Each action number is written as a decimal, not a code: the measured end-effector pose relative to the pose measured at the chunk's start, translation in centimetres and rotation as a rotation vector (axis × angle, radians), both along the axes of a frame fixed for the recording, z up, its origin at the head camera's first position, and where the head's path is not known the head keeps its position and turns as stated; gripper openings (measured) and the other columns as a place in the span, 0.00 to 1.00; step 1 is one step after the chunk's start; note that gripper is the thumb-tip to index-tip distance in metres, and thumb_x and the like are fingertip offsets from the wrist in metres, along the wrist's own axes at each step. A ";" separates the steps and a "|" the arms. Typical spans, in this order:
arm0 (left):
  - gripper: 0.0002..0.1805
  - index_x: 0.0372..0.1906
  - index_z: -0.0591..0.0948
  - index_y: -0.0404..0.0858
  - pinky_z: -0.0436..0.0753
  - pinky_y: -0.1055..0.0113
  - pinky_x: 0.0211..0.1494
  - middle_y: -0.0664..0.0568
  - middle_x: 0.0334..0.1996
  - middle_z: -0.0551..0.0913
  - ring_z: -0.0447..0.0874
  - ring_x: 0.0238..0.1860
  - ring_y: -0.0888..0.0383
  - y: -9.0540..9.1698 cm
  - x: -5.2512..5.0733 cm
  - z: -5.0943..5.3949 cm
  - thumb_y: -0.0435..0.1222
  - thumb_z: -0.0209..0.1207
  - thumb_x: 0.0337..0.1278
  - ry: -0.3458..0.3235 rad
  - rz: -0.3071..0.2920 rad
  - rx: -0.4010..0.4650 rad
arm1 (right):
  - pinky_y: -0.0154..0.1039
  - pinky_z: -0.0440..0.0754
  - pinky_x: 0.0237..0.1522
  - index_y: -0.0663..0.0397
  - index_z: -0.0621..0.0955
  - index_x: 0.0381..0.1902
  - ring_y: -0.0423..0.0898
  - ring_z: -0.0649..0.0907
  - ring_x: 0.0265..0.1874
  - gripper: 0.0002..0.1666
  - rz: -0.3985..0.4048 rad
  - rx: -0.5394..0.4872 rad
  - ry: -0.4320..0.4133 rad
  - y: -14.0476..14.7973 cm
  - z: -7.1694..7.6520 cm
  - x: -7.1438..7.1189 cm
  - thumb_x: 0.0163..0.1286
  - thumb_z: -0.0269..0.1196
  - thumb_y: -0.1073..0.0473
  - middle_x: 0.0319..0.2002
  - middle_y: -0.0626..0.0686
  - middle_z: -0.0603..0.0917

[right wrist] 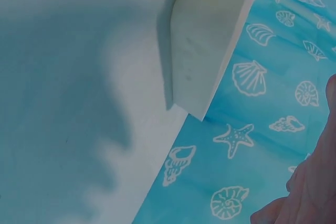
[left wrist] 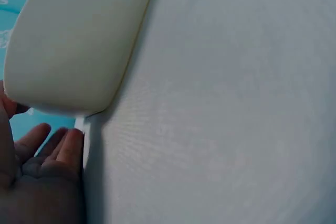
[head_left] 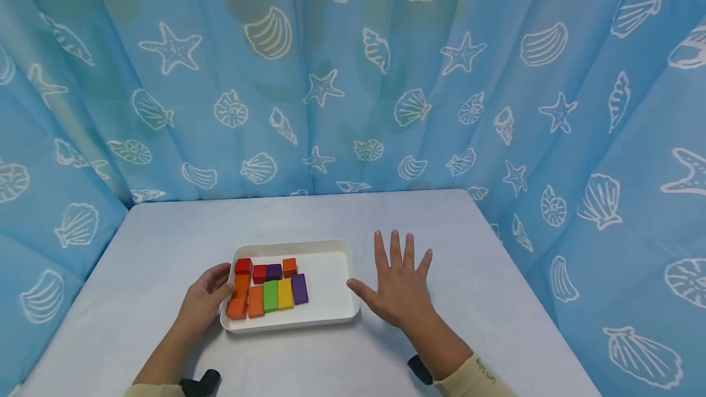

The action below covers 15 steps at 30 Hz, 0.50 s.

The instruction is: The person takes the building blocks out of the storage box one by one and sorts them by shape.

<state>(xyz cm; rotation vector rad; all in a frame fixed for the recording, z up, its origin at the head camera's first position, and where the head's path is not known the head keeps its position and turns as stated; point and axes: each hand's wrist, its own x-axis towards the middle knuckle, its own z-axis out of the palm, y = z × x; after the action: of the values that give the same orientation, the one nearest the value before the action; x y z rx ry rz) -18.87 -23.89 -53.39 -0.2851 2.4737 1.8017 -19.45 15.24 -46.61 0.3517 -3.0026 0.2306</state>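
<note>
Sleeve (head_left: 471, 380), lettering (head_left: 485, 370) blurred; blocks (head_left: 270, 296) in tray (head_left: 331, 287)

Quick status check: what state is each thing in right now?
Tray: on the table, open side up, partly filled
Coloured blocks: gathered toward the tray's left end
Left hand: at the tray's left end, fingers bent; grip unclear
Right hand: beside the tray's right end, fingers spread, holding nothing
Curtain: hanging in folds

A curtained nook: blue seashell-print curtain (head_left: 353, 81) behind and beside a white table (head_left: 309, 219).
</note>
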 end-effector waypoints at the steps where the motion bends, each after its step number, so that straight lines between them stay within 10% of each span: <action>1: 0.36 0.82 0.59 0.31 0.68 0.49 0.76 0.33 0.79 0.64 0.64 0.79 0.38 0.1 0.0 -0.2 0.35 0.58 0.78 0.007 -0.013 -0.024 | 0.82 0.30 0.72 0.49 0.43 0.89 0.70 0.37 0.82 0.68 0.002 -0.001 -0.003 0.0 -0.1 0.0 0.68 0.45 0.13 0.85 0.66 0.41; 15: 0.34 0.82 0.62 0.33 0.68 0.47 0.76 0.35 0.79 0.66 0.64 0.79 0.38 0.6 0.3 -0.6 0.34 0.57 0.78 0.018 -0.011 -0.098 | 0.79 0.45 0.75 0.51 0.49 0.88 0.71 0.49 0.82 0.65 0.065 0.081 0.048 -1.6 -1.7 -1.7 0.70 0.64 0.27 0.84 0.67 0.52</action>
<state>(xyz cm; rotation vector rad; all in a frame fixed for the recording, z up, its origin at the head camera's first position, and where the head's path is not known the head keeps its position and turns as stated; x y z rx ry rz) -18.55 -23.31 -53.99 -0.2612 2.5744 1.6894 -21.10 13.62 -48.29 0.4559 -2.9623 0.1048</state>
